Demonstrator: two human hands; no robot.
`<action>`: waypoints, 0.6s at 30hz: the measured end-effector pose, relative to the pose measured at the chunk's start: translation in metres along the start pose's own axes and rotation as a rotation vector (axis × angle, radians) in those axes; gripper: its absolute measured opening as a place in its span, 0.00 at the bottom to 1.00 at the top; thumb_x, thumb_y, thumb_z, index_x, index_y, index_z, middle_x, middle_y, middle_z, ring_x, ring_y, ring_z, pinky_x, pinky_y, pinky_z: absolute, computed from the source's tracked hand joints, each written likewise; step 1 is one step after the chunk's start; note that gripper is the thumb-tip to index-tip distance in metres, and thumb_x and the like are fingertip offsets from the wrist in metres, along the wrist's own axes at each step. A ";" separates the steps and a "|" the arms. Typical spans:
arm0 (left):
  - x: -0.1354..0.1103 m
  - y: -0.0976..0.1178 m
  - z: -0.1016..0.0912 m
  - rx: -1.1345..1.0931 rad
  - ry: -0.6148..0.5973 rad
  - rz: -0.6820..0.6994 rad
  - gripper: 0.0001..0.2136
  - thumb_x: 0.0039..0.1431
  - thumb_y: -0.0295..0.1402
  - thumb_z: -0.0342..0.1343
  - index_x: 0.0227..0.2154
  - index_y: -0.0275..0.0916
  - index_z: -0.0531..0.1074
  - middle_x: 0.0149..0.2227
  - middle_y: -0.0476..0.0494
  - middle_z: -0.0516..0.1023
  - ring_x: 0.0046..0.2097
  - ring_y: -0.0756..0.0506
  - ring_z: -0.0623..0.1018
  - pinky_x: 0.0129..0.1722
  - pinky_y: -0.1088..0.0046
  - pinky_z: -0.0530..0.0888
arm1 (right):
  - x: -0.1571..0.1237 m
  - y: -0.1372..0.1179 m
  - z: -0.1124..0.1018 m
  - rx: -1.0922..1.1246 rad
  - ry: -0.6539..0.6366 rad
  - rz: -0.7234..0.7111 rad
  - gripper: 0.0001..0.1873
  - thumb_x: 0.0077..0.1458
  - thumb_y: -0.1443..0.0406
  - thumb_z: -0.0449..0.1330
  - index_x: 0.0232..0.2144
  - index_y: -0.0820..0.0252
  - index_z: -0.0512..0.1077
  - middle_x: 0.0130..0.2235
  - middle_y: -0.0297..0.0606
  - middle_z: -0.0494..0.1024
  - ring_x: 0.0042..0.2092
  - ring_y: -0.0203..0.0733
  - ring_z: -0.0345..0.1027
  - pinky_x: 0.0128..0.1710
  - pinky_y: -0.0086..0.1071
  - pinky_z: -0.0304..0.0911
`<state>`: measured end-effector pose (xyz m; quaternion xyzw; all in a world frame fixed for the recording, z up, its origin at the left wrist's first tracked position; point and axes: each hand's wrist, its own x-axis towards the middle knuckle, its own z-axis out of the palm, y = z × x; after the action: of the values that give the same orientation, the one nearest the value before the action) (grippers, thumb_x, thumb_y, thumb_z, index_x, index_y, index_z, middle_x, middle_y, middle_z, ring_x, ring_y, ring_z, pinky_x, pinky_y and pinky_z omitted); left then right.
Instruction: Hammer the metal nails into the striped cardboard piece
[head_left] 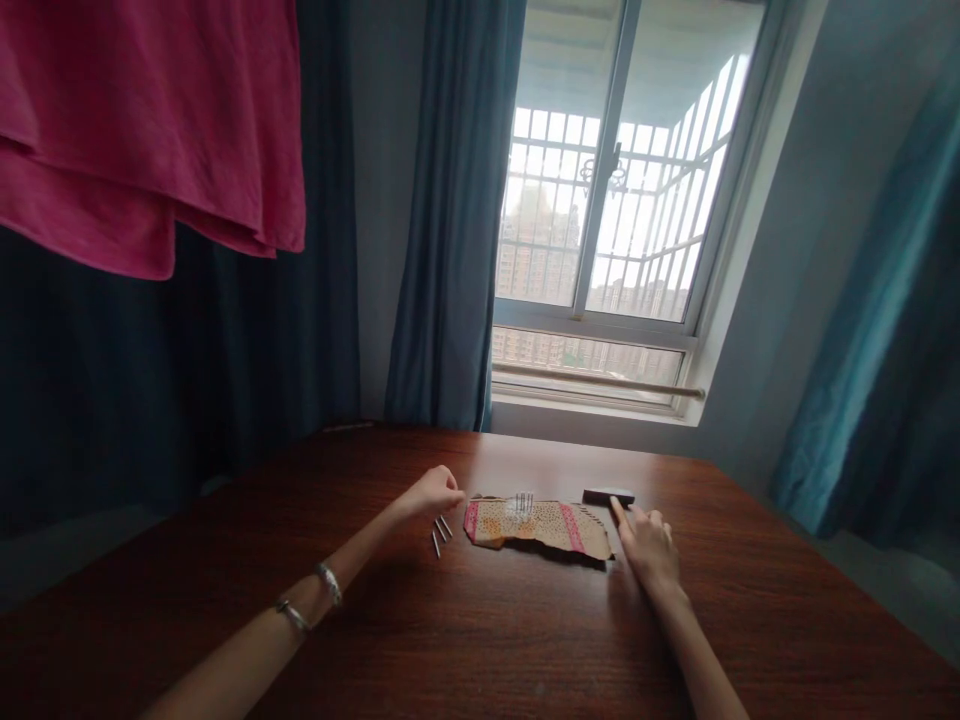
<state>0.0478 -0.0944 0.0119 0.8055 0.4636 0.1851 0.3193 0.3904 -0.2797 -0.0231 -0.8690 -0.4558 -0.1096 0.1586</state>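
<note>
A flat tan piece (pixel 536 524) with pink bands at both ends lies on the dark wooden table (pixel 480 640). Several thin metal nails (pixel 524 499) stand upright in its middle. My left hand (pixel 433 492) is closed in a pinch just left of the piece, above three loose nails (pixel 441 532) lying on the table; what its fingers hold is too small to tell. My right hand (pixel 646 545) rests flat at the piece's right end, index finger stretched toward a small dark block (pixel 608 496).
Two silver bangles (pixel 311 597) circle my left wrist. Behind the table are a barred window (pixel 607 210), blue curtains (pixel 450 220) on both sides, and a pink cloth (pixel 150 120) hanging at the upper left.
</note>
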 end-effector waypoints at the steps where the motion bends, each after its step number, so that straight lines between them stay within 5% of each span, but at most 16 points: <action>1: -0.007 -0.009 0.000 0.068 -0.030 -0.013 0.12 0.40 0.37 0.57 0.13 0.31 0.71 0.14 0.43 0.69 0.19 0.48 0.69 0.19 0.75 0.62 | 0.000 -0.001 0.000 0.029 0.019 -0.019 0.21 0.56 0.62 0.46 0.50 0.58 0.68 0.41 0.49 0.72 0.43 0.50 0.66 0.41 0.36 0.59; 4: -0.026 -0.028 0.002 0.169 -0.117 -0.099 0.14 0.39 0.40 0.57 0.14 0.32 0.71 0.15 0.43 0.71 0.19 0.48 0.70 0.20 0.75 0.62 | 0.000 -0.006 0.001 0.123 0.035 -0.059 0.19 0.55 0.64 0.46 0.46 0.58 0.70 0.40 0.47 0.72 0.43 0.47 0.66 0.40 0.33 0.58; 8: -0.042 -0.033 0.009 0.322 -0.043 -0.131 0.14 0.37 0.43 0.57 0.15 0.34 0.72 0.18 0.44 0.74 0.22 0.47 0.72 0.20 0.77 0.62 | -0.005 -0.014 0.002 0.218 0.053 -0.115 0.19 0.54 0.66 0.47 0.47 0.58 0.69 0.40 0.44 0.72 0.42 0.44 0.67 0.38 0.31 0.57; 11: -0.046 -0.030 0.010 0.366 0.007 -0.091 0.10 0.36 0.38 0.57 0.16 0.34 0.73 0.20 0.44 0.75 0.25 0.46 0.74 0.21 0.78 0.61 | -0.008 -0.018 0.001 0.253 0.042 -0.121 0.19 0.54 0.65 0.48 0.46 0.59 0.69 0.41 0.44 0.72 0.42 0.44 0.67 0.36 0.30 0.57; 18: -0.049 -0.028 0.007 0.313 -0.106 -0.123 0.05 0.32 0.27 0.51 0.16 0.33 0.71 0.17 0.45 0.72 0.21 0.48 0.71 0.19 0.77 0.62 | -0.009 -0.019 0.003 0.292 0.021 -0.110 0.17 0.53 0.64 0.48 0.43 0.59 0.71 0.43 0.44 0.73 0.42 0.44 0.68 0.35 0.30 0.58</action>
<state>0.0094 -0.1291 -0.0122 0.8242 0.5177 0.0481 0.2246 0.3699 -0.2755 -0.0253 -0.8092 -0.5119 -0.0597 0.2820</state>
